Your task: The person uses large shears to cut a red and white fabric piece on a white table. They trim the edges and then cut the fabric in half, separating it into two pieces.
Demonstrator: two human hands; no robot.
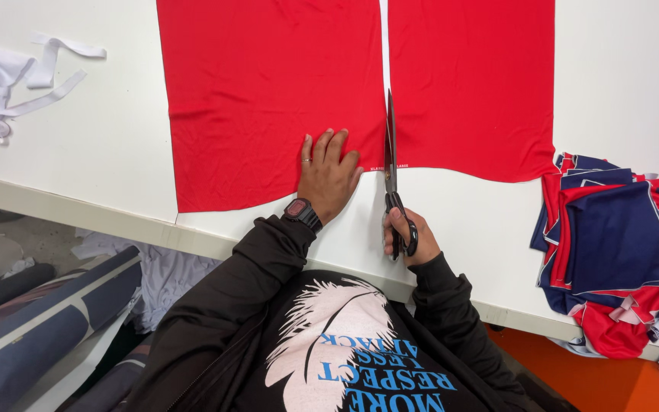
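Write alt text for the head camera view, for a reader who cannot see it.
The right hand holds long black scissors along the gap dividing a flat red fabric sheet on a white table, while the left hand presses the cloth flat. A pile of red and navy fabric pieces lies to the right.

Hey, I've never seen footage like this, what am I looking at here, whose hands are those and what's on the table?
This is one picture from a camera worn on a person's head, looking down at their own two bare hands over a white table. The left hand, with a black wristwatch, lies flat on a red sheet of fabric. The right hand has its grip on long black scissors, blades lying in a slit in the sheet. White fabric strips lie far left; a pile of red and navy cut pieces sits right.
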